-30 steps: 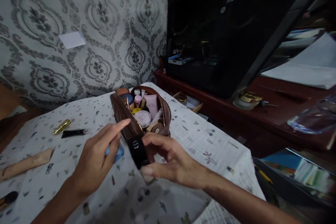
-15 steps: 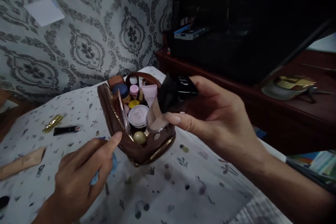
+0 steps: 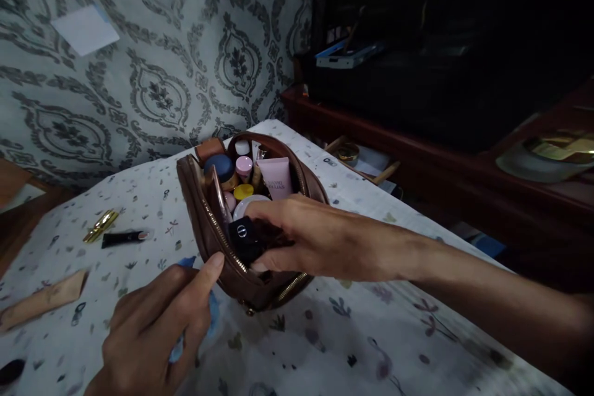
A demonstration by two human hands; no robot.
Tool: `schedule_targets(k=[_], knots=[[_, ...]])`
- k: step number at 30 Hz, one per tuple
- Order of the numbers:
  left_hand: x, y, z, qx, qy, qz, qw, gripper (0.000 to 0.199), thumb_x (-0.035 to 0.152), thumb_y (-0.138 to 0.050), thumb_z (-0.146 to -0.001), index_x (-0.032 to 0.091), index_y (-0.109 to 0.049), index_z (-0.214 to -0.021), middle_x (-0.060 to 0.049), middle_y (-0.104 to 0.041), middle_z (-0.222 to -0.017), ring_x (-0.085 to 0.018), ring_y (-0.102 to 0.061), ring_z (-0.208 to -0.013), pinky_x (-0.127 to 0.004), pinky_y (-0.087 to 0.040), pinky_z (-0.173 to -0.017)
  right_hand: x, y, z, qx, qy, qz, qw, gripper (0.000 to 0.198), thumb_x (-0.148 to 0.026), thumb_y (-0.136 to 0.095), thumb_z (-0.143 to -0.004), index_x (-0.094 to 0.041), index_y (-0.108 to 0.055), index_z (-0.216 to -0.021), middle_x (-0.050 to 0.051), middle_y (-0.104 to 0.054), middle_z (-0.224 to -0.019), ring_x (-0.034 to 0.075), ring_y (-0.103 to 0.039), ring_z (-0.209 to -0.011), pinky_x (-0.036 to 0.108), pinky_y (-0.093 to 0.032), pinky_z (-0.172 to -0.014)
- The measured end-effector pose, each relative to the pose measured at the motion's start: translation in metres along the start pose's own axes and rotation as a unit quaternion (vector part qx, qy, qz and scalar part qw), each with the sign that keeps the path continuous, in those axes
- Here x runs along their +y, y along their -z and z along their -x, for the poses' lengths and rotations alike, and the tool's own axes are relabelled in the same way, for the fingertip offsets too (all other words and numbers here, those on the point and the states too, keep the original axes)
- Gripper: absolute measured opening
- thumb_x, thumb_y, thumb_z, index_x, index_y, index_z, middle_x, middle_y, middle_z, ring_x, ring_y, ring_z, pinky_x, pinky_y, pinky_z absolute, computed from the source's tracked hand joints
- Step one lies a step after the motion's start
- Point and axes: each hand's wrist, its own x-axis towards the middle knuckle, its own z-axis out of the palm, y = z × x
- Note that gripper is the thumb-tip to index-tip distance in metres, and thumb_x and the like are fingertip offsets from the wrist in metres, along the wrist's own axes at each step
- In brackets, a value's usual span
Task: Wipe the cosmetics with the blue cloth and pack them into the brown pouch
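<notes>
A brown makeup bag [image 3: 195, 210] with a gold zip stands unzipped on the table, filled with cosmetics. My right hand [image 3: 297, 235] reaches into its near end, fingers closed round a black-capped cosmetic jar [image 3: 244, 236]; its lower part is hidden. Beside it lies a round white-lidded container [image 3: 245, 203], partly covered by my hand. Behind are a pink tube [image 3: 277, 177], a pink-capped jar [image 3: 244, 167], a yellow lid [image 3: 243, 192] and a dark blue lid [image 3: 219, 169]. My left hand [image 3: 158, 322] touches the bag's left side with an extended index fingertip, thumb apart. Something blue [image 3: 213, 315] shows beneath that hand.
On the patterned tablecloth [image 3: 334, 346], left of the bag, lie a gold tube [image 3: 101, 226], a small black tube [image 3: 123, 239] and a beige flat strip [image 3: 46, 302]. A dark red cabinet [image 3: 445, 179] runs along the right, a patterned wall [image 3: 158, 74] at the back.
My right hand has lowered the black-capped jar from above the bag's right rim, moving down and left into it. My left hand stays by the bag; the view has shifted slightly.
</notes>
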Motion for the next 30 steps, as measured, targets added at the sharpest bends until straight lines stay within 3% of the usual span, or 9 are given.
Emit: schedule_targets(k=[6,11,14,18,26,30], knots=[[0.002,-0.004,0.001,0.017,-0.004,0.002,1.000,0.062,0.006,-0.051,-0.097,0.028,-0.040,-0.154,-0.002,-0.069,-0.089,-0.011,-0.067,-0.075,-0.019,-0.053,-0.065,-0.006,0.000,-0.002,-0.005,-0.021,0.031,0.999,0.017,-0.023,-0.070,-0.088,-0.018,-0.054,-0.091,-0.005,-0.048,-0.072,0.011,-0.047,-0.066,0.024,-0.033,-0.062],[0.004,-0.002,-0.002,0.010,-0.003,0.026,1.000,0.065,0.005,-0.050,-0.097,0.028,-0.035,-0.156,-0.001,-0.066,-0.081,-0.010,-0.063,-0.068,-0.019,-0.050,-0.059,-0.010,0.003,-0.004,-0.031,-0.041,0.040,0.998,0.017,-0.024,-0.067,-0.090,-0.016,-0.059,-0.101,-0.005,-0.051,-0.072,0.012,-0.049,-0.066,0.026,-0.033,-0.063],[0.004,-0.002,-0.004,0.014,-0.011,0.034,0.999,0.063,0.005,-0.051,-0.096,0.025,-0.038,-0.155,-0.001,-0.064,-0.077,-0.011,-0.063,-0.067,-0.019,-0.048,-0.055,-0.010,0.003,-0.004,-0.024,-0.034,0.040,0.998,0.035,-0.022,-0.068,-0.088,-0.015,-0.059,-0.121,-0.002,-0.057,-0.081,0.015,-0.054,-0.073,0.026,-0.036,-0.067],[0.004,-0.003,-0.003,0.018,-0.008,0.031,0.999,0.058,0.006,-0.051,-0.096,0.022,-0.044,-0.152,-0.001,-0.063,-0.075,-0.012,-0.064,-0.067,-0.019,-0.046,-0.053,-0.007,0.000,-0.002,0.003,-0.016,0.024,1.000,0.058,-0.024,-0.068,-0.088,-0.018,-0.046,-0.142,0.000,-0.059,-0.086,0.017,-0.057,-0.079,0.027,-0.040,-0.070],[0.004,-0.003,-0.003,0.011,-0.009,0.032,0.999,0.057,0.008,-0.050,-0.098,0.021,-0.042,-0.153,0.000,-0.060,-0.072,-0.012,-0.062,-0.063,-0.021,-0.046,-0.053,-0.003,-0.004,-0.004,0.041,0.020,-0.007,0.999,0.027,-0.019,-0.066,-0.085,-0.018,-0.062,-0.112,-0.002,-0.058,-0.080,0.013,-0.052,-0.072,0.025,-0.037,-0.062],[0.005,-0.001,-0.005,0.012,-0.013,0.039,0.999,0.054,0.009,-0.050,-0.098,0.020,-0.044,-0.151,0.001,-0.059,-0.071,-0.011,-0.060,-0.061,-0.021,-0.044,-0.051,0.000,-0.006,-0.009,0.127,0.021,-0.026,0.991,0.032,-0.023,-0.069,-0.086,-0.017,-0.058,-0.115,-0.003,-0.056,-0.080,0.013,-0.051,-0.072,0.025,-0.036,-0.064]])
